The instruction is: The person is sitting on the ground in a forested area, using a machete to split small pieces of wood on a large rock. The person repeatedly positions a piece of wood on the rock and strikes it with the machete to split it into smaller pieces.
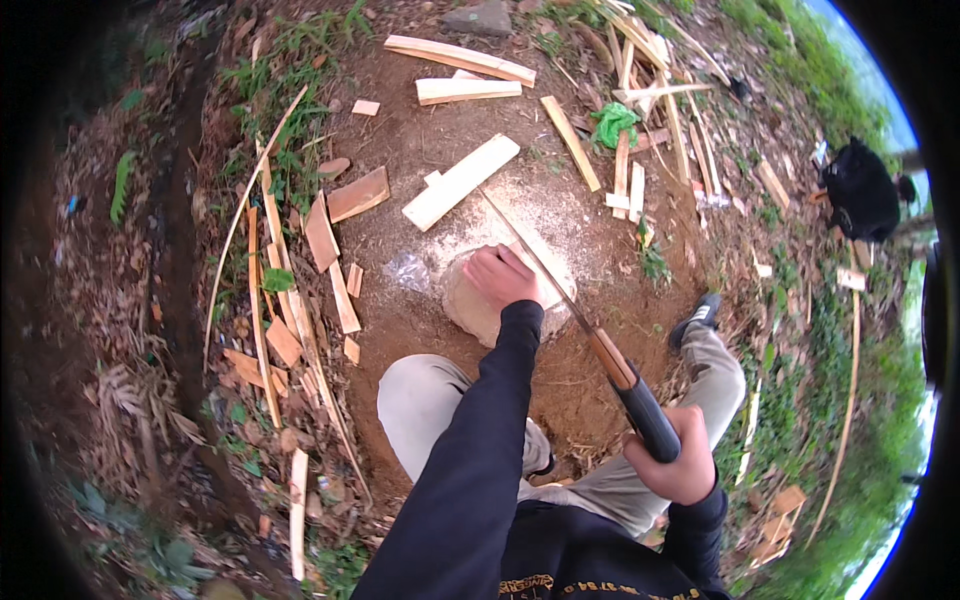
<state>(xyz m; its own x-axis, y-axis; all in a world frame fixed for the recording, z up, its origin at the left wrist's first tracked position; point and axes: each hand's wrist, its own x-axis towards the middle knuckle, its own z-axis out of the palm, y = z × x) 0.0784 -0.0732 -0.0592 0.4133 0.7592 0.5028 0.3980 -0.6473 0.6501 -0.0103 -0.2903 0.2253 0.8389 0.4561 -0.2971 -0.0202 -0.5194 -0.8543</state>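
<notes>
My right hand (675, 455) is wrapped round the black grip of a long-bladed machete (610, 360), whose handle is brown wood ahead of the grip. Its narrow blade slants away to the upper left, over the right part of a low, round chopping block (470, 312). On that block rests my left hand (503, 277), fingers curled, close to the left of the blade. Whatever lies under those fingers is hidden; a pale wooden edge shows beside them. Beyond the blade's tip, a pale board (462, 183) lies on the ground, across a smaller piece.
Pale wood shavings (560, 225) surround the block. Long strips (300, 330) and offcuts (358, 193) lie at the left, more boards (460, 60) at the far side. A green plastic bag (613, 125) sits among sticks at the far right, a black bag (858, 190) farther right.
</notes>
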